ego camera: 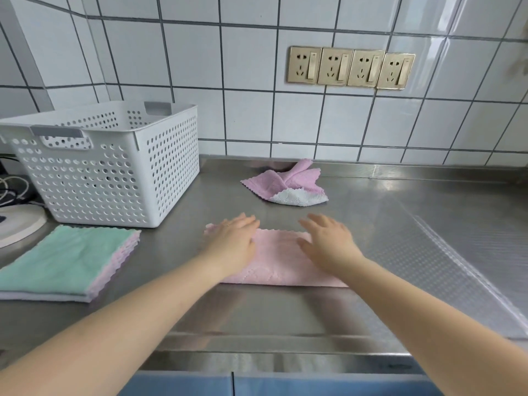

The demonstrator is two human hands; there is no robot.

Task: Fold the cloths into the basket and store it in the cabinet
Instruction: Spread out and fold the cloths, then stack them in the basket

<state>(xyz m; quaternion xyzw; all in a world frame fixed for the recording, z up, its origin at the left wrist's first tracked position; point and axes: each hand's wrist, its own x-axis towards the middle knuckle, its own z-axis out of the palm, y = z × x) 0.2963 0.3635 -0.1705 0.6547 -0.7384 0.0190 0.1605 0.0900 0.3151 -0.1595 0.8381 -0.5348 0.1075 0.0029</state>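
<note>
Both hands lie flat, fingers straight, on the pink cloth (278, 262): left hand (233, 241) on its left end, right hand (328, 242) right of its middle. The cloth's long axis runs left-right, parallel to the counter's (257, 315) front edge, and both hands sit equally close. The basket (114, 167) stands back-left, beyond a folded stack (65, 261) at the left edge. A crumpled cloth (288, 184) waits by the back wall. Bare steel lies right.

Steel counter (285, 315) (basket (114, 167), cloths (281, 267))
</note>
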